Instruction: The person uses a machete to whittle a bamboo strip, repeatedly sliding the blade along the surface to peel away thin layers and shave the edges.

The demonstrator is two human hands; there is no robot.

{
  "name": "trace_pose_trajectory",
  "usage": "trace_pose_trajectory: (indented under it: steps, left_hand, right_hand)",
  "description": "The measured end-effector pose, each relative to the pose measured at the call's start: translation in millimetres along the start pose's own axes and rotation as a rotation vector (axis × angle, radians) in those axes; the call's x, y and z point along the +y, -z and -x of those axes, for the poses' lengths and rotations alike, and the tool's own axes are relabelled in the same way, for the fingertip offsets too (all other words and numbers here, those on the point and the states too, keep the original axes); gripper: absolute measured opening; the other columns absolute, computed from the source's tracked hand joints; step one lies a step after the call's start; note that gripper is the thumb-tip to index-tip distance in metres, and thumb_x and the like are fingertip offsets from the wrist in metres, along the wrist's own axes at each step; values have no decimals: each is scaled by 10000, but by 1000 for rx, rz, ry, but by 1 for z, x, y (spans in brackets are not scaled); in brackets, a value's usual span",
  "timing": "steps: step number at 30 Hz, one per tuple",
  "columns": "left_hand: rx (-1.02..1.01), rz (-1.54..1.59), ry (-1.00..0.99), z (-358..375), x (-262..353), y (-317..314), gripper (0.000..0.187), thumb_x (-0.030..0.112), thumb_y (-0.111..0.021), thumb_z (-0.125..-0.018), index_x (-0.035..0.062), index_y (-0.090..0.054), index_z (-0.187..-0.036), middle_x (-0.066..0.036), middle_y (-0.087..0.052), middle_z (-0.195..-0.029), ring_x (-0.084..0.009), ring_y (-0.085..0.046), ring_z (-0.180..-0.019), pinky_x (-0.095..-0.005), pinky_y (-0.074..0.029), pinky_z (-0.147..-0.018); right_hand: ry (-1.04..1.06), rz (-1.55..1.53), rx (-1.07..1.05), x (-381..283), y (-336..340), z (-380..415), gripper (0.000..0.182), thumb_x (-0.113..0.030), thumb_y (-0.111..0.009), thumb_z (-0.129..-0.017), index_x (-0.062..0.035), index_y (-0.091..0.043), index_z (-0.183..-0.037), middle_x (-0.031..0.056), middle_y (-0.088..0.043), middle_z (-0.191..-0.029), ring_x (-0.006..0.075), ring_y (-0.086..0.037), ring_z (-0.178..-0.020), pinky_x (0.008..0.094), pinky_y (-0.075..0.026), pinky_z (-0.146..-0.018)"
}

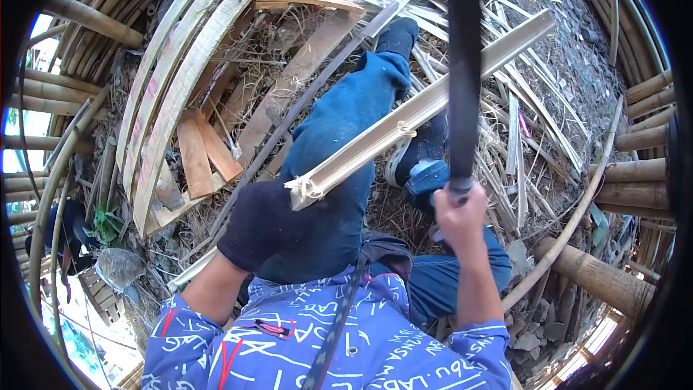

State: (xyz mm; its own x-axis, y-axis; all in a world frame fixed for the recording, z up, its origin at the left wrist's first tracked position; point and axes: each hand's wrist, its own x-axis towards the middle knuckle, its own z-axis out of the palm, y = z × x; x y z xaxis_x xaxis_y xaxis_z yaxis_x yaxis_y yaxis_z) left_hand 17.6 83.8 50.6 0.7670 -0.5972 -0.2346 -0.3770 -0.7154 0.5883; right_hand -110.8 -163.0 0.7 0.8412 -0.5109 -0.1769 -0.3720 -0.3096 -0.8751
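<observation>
My left hand (266, 218) wears a dark knit glove and is closed around a long strip of split bamboo (404, 119). The strip slants across my legs, its pale hollow inner side up, and a short length shows again past the glove at lower left. Frayed fibres stand up beside the glove, and a thin shaving curls midway along the strip. Bare and wrapped round the handle, my right hand (460, 217) holds a machete (463, 65). Its long dark blade points away from me and overlaps the strip in this view.
A crate of wooden slats (177, 94) stands at the left, with loose wood pieces (206, 148) in it. Split bamboo strips and shavings (512, 137) litter the ground ahead and right. Bamboo pole walls (639, 173) enclose both sides. My legs (328, 144) lie under the strip.
</observation>
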Motion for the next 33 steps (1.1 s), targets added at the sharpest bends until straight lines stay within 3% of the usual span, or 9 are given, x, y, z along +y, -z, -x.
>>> trace_pose_trajectory:
  steps: [2, 6, 10, 13, 18, 22, 25, 28, 33]
  left_hand:
    - [36, -21, -40, 1, -6, -2, 261, 264, -713, -741, 24, -682, -841, -200, -615, -653, -368, -634, -649, -398, -490, -551]
    - [2, -9, -19, -2, -2, 2, 248, 252, -704, -745, 29, -686, -854, -197, -619, -658, -366, -636, -660, -394, -490, -555]
    - [-12, -46, -20, -1, -3, 2, 257, 256, -706, -744, 28, -686, -860, -194, -625, -667, -360, -642, -664, -393, -490, -557]
    - [2, 43, 18, -2, -2, 0, 278, 280, -712, -744, 30, -685, -862, -190, -625, -668, -363, -639, -664, -393, -488, -555]
    - [11, -47, -50, -1, -9, -1, 328, 333, -724, -746, 36, -683, -881, -201, -619, -682, -369, -630, -669, -387, -483, -552]
    - [-33, 8, 11, -2, -4, 1, 322, 328, -725, -743, 43, -687, -888, -203, -626, -710, -363, -634, -687, -374, -497, -567]
    - [-10, -73, -20, 0, -16, -4, 327, 332, -727, -740, 47, -687, -895, -194, -631, -711, -359, -636, -686, -376, -505, -577]
    - [-18, -49, -50, -4, -5, 1, 338, 341, -733, -733, 52, -687, -902, -185, -637, -710, -361, -636, -683, -385, -505, -578]
    - [-6, -30, -42, -4, -8, 0, 391, 409, -733, -722, 59, -687, -890, -183, -639, -712, -373, -630, -676, -403, -496, -571]
  right_hand:
    - [172, 33, -38, 13, -16, 7, 178, 27, -523, -733, 73, -566, -900, 89, -544, -589, 114, -506, -508, 291, -423, -489]
    - [-40, 0, -49, 1, 4, -2, 249, 18, -557, -695, 42, -567, -943, 165, -597, -639, 248, -646, -573, 325, -467, -537]
    - [147, 33, -104, 2, -15, 8, 198, 15, -554, -703, 38, -580, -898, 162, -596, -629, 267, -641, -568, 329, -455, -518]
    - [7, -45, -43, -2, 1, -1, 133, 21, -551, -700, 29, -555, -833, 186, -567, -612, 317, -627, -563, 325, -449, -530]
    - [138, 22, -146, 2, -15, 12, 103, 37, -537, -691, 26, -521, -792, 139, -500, -561, 177, -480, -464, 302, -403, -489]
    - [-50, -74, -66, -8, -20, 13, 119, 26, -533, -722, 22, -547, -840, 147, -510, -568, 144, -497, -480, 299, -406, -480]
    - [161, 49, -159, 1, -19, 16, 108, 34, -531, -724, 31, -545, -831, 163, -523, -579, 150, -498, -472, 300, -404, -475]
    - [-13, -22, -130, -17, -18, 11, 130, 29, -535, -691, 30, -540, -822, 183, -526, -583, 273, -574, -493, 322, -426, -495]
    - [61, -7, -207, -1, -17, 13, 192, 34, -521, -694, 29, -563, -881, 145, -545, -605, 190, -553, -512, 305, -424, -512]
